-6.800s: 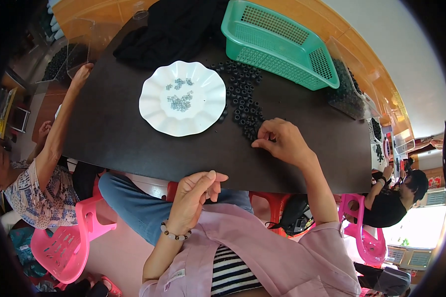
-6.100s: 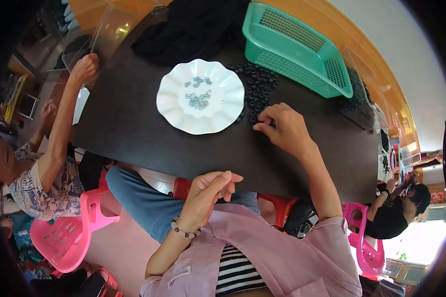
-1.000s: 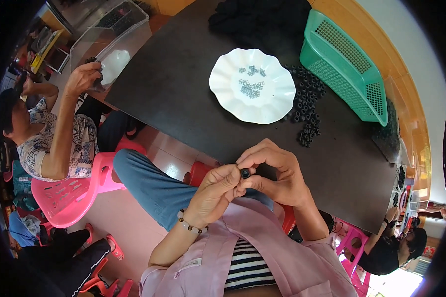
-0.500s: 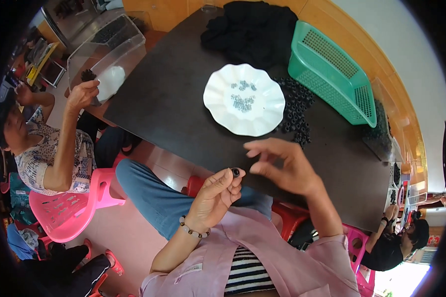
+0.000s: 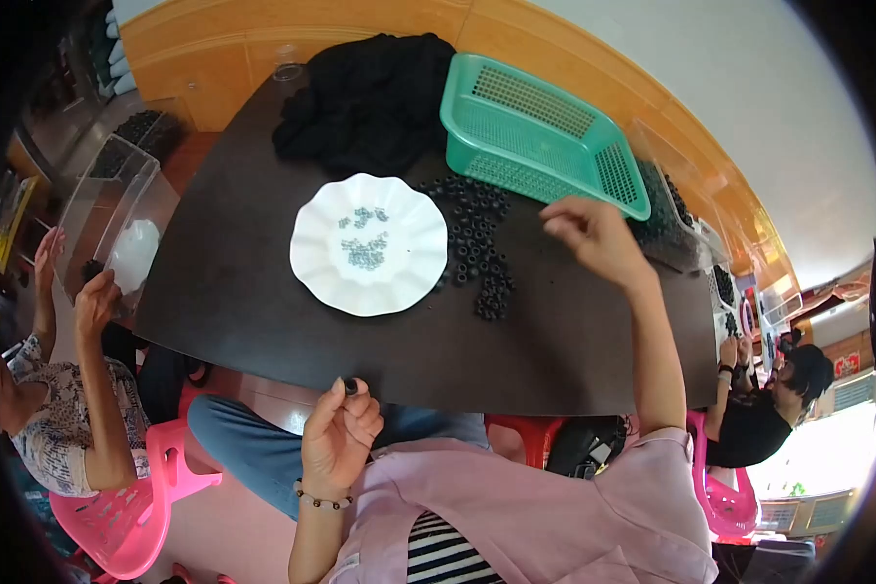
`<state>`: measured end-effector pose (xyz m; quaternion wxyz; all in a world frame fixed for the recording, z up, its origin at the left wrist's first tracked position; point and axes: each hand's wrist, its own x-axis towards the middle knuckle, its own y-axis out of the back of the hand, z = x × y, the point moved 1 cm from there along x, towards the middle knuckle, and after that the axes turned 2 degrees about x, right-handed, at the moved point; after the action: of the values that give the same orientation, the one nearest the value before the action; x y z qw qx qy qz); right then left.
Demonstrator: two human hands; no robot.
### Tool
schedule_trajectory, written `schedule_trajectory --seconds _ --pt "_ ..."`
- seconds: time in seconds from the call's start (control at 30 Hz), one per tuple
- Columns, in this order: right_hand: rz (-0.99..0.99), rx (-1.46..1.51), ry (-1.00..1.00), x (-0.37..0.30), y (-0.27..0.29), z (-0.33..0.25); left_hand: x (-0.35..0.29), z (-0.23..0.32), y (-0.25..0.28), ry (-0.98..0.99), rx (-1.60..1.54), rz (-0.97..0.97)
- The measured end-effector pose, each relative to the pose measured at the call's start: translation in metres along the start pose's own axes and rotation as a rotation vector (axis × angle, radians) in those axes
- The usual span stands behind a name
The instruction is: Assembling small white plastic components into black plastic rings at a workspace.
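Left hand [image 5: 339,438] by the near edge of the bench [image 5: 584,341], thumb and fingers clamped on a black bead [image 5: 350,387]; right hand [image 5: 603,241] near the green basket [image 5: 501,167], fingers bent, cannot tell whether tips meet

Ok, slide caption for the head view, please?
Left hand pinching a small black piece, right hand above the table near the green basket.

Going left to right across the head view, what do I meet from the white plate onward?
White scalloped plate → scattered black ring-shaped pieces → right hand → clear plastic bin.
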<state>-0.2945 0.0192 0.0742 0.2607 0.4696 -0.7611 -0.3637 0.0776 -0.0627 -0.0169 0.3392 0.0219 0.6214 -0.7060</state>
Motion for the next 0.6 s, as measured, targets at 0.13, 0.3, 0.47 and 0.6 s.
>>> schedule_trajectory --seconds 0.13,0.3,0.47,0.6 --pt "-0.069 0.021 0.065 -0.004 -0.036 0.000 0.004 0.000 -0.001 0.028 0.012 -0.067" --pt "-0.124 -0.108 0.222 0.003 -0.040 0.003 0.002 -0.005 -0.005 -0.016 0.072 -0.031" --pt "-0.283 -0.235 0.240 -0.010 -0.016 -0.018 -0.004 -0.007 0.000 -0.049 0.068 0.007" --pt "-0.176 -0.148 0.303 -0.003 -0.028 -0.021 -0.004 -0.006 -0.003 -0.018 0.095 0.017"
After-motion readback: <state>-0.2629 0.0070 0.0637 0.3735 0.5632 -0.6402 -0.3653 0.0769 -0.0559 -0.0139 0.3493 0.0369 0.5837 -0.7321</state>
